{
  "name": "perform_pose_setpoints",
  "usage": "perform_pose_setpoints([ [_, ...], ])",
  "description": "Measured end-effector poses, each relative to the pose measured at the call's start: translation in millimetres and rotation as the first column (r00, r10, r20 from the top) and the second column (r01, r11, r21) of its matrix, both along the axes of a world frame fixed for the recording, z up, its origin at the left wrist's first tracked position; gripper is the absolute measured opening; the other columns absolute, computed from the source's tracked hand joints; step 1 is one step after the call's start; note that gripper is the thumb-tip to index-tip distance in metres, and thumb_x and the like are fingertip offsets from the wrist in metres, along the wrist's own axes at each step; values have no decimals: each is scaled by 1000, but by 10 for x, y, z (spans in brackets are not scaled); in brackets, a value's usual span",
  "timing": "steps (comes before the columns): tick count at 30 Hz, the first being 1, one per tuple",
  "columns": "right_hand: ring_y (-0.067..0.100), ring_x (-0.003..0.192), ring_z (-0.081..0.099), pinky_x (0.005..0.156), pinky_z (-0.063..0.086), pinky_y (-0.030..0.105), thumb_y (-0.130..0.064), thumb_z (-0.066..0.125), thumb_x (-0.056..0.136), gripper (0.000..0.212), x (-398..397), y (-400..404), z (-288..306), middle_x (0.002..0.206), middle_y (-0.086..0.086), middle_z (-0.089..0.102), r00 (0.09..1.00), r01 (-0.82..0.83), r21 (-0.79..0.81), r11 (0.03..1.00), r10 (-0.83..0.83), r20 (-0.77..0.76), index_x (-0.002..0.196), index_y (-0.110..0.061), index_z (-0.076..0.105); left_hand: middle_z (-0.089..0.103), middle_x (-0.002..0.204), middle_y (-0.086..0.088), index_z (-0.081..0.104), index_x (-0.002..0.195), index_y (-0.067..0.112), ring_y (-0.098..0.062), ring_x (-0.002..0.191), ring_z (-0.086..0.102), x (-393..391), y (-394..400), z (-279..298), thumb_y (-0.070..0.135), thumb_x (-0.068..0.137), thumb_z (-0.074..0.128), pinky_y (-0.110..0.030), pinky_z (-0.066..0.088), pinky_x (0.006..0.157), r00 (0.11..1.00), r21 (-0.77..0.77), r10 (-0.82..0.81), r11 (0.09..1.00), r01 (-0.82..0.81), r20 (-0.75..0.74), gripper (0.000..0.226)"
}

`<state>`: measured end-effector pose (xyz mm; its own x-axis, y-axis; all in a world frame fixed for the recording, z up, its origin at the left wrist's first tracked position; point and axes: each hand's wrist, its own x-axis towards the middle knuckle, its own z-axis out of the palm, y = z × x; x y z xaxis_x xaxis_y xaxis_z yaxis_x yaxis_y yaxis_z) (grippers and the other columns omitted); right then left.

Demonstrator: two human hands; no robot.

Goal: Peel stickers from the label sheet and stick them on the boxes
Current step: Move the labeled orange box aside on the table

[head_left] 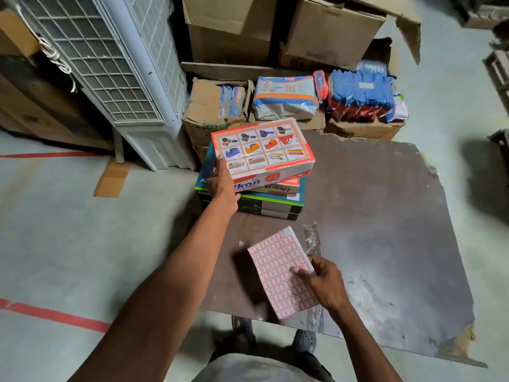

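Head cam looks down at a brown board (385, 216) lying on the grey floor (68, 230). L hand (221, 180) is at 12 o'clock from the person, arm stretched out. It grips the left end of a red & white box (264, 150) wrapped in clear plastic, w/ small pics of tape tools on top. That box is tilted & sits on top of a stack: another red box (283, 187) under it, then a teal box (275, 208) at the bottom, on the board.

R hand (322, 285) is low, near 5 o'clock. Its thumb & fingers pinch the right edge of the label sheet pad (278, 271), white w/ rows of little red-framed stickers. Pad is held just above the board, tilted. A clear plastic bag (312, 241) lies at 1 o'clock from the pad, touching its edge.

Far side, 12 o'clock: cardboard cartons (209, 111) w/ blue & orange packs (286, 97) on them. A white air cooler (124, 78) stands at 10 o'clock. Red tape lines (55, 315) run on the floor at 8 o'clock. Person's grey shoes (304, 340) show at 6 o'clock.
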<state>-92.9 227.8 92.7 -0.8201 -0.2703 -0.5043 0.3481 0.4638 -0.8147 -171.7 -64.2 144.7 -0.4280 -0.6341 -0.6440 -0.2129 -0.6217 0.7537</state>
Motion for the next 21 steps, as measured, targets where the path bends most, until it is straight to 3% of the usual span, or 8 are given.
perform_pose_setpoints([
  [4, 10, 84, 77, 73, 56, 24, -20, 78, 91, 9, -53, -18, 183, 94, -8, 80, 1000, 9, -72, 997, -8, 23, 99, -16, 76, 78, 105, -2, 47, 142, 20, -18, 87, 76, 61, -12, 23, 81, 80, 59, -36, 58, 70, 1000, 6, -20, 1000, 20, 2, 87],
  [7, 11, 84, 77, 80, 60, 31, -22, 77, 92, 9, -108, -38, 344, 94, -9, 80, 999, -21, -84, 996, 23, 27, 100, -18, 76, 72, 121, -5, 41, 148, 21, -25, 111, 68, 112, 30, 109, 92, 73, 51, -53, 49, 94, 997, 21, -70, 997, 71, -25, 104],
  [11, 11, 84, 77, 81, 61, 32, -22, 76, 92, 8, -199, -67, 601, 94, -10, 80, 998, -49, -117, 992, 53, 29, 100, -20, 76, 60, 137, -14, 36, 129, 24, -34, 136, 49, 278, 228, 371, 80, 91, 41, -61, 34, 114, 1000, 25, 14, 1000, -14, 24, 69],
  [14, 13, 86, 78, 81, 62, 33, -22, 76, 92, 13, -304, -70, 810, 97, -7, 81, 989, -139, -111, 984, 143, 28, 103, -16, 76, 58, 114, -4, 39, 121, 23, -29, 124, 56, 566, 393, 498, 67, 93, 55, -47, 47, 102, 988, -149, 124, 983, -110, 89, 54],
  [16, 13, 86, 78, 79, 62, 30, -20, 76, 91, 15, -393, -56, 968, 99, -7, 80, 971, -238, -100, 966, 240, 14, 105, -15, 76, 63, 101, 8, 54, 108, 26, -17, 106, 63, 817, 599, 629, 50, 99, 60, -29, 51, 85, 998, -338, -44, 939, 60, 54, 26],
  [18, 12, 88, 78, 77, 62, 27, -18, 77, 90, 16, -487, -43, 1120, 100, -7, 80, 938, -346, -93, 934, 347, -4, 105, -13, 76, 69, 102, 11, 63, 104, 32, -9, 96, 68, 1036, 780, 771, 39, 100, 62, -18, 52, 73, 934, -435, -352, 832, 344, 65, 8],
  [21, 10, 91, 77, 81, 62, 25, -18, 79, 88, 18, -626, -60, 1311, 101, -10, 80, 870, -493, -52, 869, 491, -48, 106, -14, 76, 76, 103, 5, 70, 116, 22, -11, 93, 75, 1181, 837, 886, 28, 97, 68, -17, 57, 73, 791, -480, -603, 665, 572, 107, 21],
])
